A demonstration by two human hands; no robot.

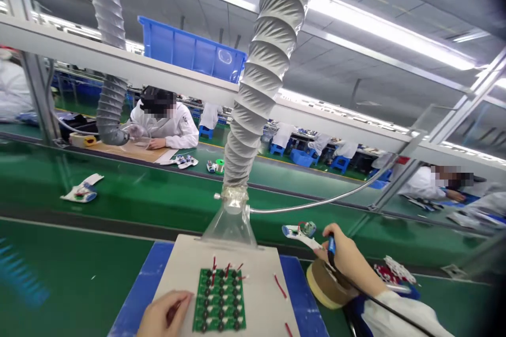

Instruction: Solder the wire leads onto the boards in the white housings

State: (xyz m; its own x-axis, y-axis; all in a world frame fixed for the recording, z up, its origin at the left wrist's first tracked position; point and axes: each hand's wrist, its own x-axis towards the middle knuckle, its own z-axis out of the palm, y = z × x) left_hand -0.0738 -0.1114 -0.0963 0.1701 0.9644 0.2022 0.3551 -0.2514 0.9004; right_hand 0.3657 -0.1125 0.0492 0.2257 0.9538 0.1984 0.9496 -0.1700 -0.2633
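Observation:
My right hand (350, 260) is closed around the blue handle of a soldering iron (331, 246), whose black cord runs back along my forearm. It is above a round brown and yellow container (330, 284); the iron's tip is hidden. A white part with wires and a small board (302, 234) is just left of those fingers. My left hand (166, 313) has its thumb and fingers pinched together by the left edge of a green circuit board panel (220, 300). What they hold, if anything, cannot be made out. Short red wires (227, 270) stick up from the panel's top row.
A white board (184, 258) on a blue mat (138, 289) carries the panel and loose red wires (280, 286). A clear fume hood (231, 224) on a grey duct (253, 89) stands behind. Another white part (83, 189) lies on the green belt (150, 208). Co-workers sit beyond.

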